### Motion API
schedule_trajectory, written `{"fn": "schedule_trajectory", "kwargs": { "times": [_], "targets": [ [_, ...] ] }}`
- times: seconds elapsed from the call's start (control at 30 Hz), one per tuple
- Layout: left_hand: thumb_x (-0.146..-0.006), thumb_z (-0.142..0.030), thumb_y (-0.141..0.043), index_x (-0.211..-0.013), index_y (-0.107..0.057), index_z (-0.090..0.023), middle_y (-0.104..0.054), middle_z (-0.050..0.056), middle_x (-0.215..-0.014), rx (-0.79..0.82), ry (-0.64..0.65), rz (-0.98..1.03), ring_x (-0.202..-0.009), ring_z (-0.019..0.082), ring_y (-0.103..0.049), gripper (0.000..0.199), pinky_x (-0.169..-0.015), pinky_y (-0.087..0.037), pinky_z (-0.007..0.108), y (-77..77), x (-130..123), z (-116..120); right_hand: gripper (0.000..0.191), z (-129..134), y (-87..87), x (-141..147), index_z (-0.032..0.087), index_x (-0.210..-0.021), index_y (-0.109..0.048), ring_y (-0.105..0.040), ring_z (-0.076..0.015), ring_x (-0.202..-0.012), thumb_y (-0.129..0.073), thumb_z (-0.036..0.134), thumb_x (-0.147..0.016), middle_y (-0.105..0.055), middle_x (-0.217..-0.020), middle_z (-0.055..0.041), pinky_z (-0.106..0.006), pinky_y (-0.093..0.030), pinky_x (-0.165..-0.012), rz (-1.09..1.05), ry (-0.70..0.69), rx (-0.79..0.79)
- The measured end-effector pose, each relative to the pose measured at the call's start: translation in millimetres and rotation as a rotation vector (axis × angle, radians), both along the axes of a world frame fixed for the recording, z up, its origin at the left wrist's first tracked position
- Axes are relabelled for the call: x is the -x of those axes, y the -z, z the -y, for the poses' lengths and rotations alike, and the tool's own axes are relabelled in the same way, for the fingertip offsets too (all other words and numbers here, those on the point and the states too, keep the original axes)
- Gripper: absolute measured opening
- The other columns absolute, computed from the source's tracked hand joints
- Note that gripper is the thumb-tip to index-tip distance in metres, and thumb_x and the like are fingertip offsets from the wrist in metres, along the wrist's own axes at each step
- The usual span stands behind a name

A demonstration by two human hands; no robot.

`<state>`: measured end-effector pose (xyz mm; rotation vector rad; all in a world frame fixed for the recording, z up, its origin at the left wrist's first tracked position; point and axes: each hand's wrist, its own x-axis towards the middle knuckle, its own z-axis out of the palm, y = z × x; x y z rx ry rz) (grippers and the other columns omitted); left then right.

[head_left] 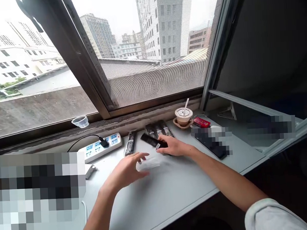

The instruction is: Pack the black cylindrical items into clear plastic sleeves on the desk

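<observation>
Along the back edge of the counter (172, 192), 3 dark packets (158, 130) lie; on my feed, the left hand (125, 174) spreads over a clear wrapper (148, 164), while the right hand (173, 144) rests on a black packet (152, 140), grip unclear.

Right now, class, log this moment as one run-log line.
left hand: by clear plastic bag | right hand: on flat black packet

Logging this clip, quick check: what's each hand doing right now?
Left hand: open, just above a clear plastic bag.
Right hand: open, resting on a black packet.
</observation>
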<state>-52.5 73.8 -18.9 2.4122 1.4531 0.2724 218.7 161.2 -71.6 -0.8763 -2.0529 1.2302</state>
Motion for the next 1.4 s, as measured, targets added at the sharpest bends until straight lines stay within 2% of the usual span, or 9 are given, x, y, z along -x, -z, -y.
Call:
{"fn": "schedule_trajectory", "kwargs": {
  "times": [0.07,0.17,0.33,0.5,0.6,0.93,1.07,1.17,1.4],
  "targets": [
    [-0.081,-0.046,-0.082,-0.138,-0.058,-0.031,-0.067,0.006,-0.127,-0.131,0.022,0.005,-0.099,0.024,-0.069,0.063,-0.079,-0.055,0.034,-0.4,-1,-1,0.036,1,-0.2,3,0.020,-0.111,-0.072,-0.065,-0.0200,-0.085,-0.080,0.041,-0.083,-0.073,-0.095,-0.0025,-0.031,-0.049,-0.077,-0.005,0.019,-0.051],
    [-0.091,-0.047,-0.073,-0.127,-0.064,-0.026,-0.065,0.010,-0.125,-0.418,0.032,0.032,-0.102,0.025,-0.067,0.043,-0.084,-0.055,0.038,-0.2,-3,-4,0.039,3,-3.8,7,0.022,-0.116,-0.077,-0.066,-0.0210,-0.094,-0.082,0.041,-0.082,-0.072,-0.106,-0.0046,-0.031,-0.049,-0.081,-0.069,0.080,-0.071],
    [-0.097,-0.035,-0.068,-0.139,-0.060,-0.031,-0.062,0.011,-0.135,-0.705,0.103,-0.060,-0.127,0.032,-0.054,0.043,-0.106,-0.045,0.050,5.2,-16,-9,0.044,11,-9.8,12,0.021,-0.109,-0.079,-0.067,-0.0209,-0.085,-0.088,0.045,-0.073,-0.075,-0.094,-0.0029,-0.030,-0.050,-0.072,-0.082,0.120,0.026],
    [-0.102,-0.019,-0.056,-0.143,-0.058,-0.037,-0.062,0.009,-0.137,-0.635,0.141,-0.157,-0.124,0.029,-0.054,0.044,-0.103,-0.044,0.049,12.0,-25,-12,0.040,14,-6.9,18,0.017,-0.108,-0.075,-0.073,-0.0211,-0.083,-0.086,0.042,-0.078,-0.076,-0.086,-0.0042,-0.033,-0.057,-0.078,-0.254,-0.056,0.241],
    [-0.102,-0.014,-0.054,-0.142,-0.059,-0.037,-0.063,0.009,-0.129,-0.625,0.081,-0.186,-0.116,0.029,-0.055,0.047,-0.099,-0.045,0.047,12.8,-24,-11,0.044,10,-4.7,17,0.015,-0.102,-0.071,-0.076,-0.0223,-0.080,-0.089,0.045,-0.075,-0.076,-0.084,-0.0063,-0.034,-0.061,-0.075,-0.293,0.009,0.390],
    [-0.096,-0.003,-0.049,-0.154,-0.044,-0.047,-0.058,0.009,-0.130,-0.582,0.084,-0.208,-0.115,0.029,-0.051,0.072,-0.096,-0.044,0.049,11.1,-24,-4,0.046,9,-3.2,14,0.016,-0.103,-0.069,-0.078,-0.0242,-0.091,-0.088,0.048,-0.077,-0.077,-0.094,-0.0077,-0.037,-0.063,-0.085,-0.255,-0.048,0.442],
    [-0.100,-0.012,-0.052,-0.153,-0.046,-0.042,-0.060,0.009,-0.130,-0.542,0.055,-0.176,-0.113,0.029,-0.052,0.061,-0.093,-0.044,0.047,14.2,-17,-6,0.046,9,-4.4,12,0.019,-0.117,-0.071,-0.074,-0.0210,-0.088,-0.081,0.049,-0.083,-0.075,-0.106,-0.0074,-0.033,-0.060,-0.079,-0.147,0.005,0.245],
    [-0.101,-0.019,-0.054,-0.150,-0.051,-0.035,-0.062,0.010,-0.128,-0.530,0.001,-0.129,-0.114,0.029,-0.054,0.051,-0.092,-0.045,0.046,15.4,-10,-8,0.046,7,-7.0,9,0.020,-0.117,-0.074,-0.068,-0.0187,-0.077,-0.081,0.050,-0.083,-0.075,-0.090,-0.0039,-0.031,-0.054,-0.070,-0.025,0.126,0.042],
    [-0.099,-0.023,-0.059,-0.144,-0.056,-0.031,-0.064,0.010,-0.129,-0.525,-0.070,-0.100,-0.114,0.031,-0.055,0.045,-0.094,-0.047,0.048,16.6,-4,-10,0.051,2,-9.5,0,0.020,-0.118,-0.075,-0.068,-0.0208,-0.072,-0.082,0.053,-0.080,-0.075,-0.077,-0.0024,-0.033,-0.053,-0.071,-0.011,0.144,-0.010]
  ]
}}
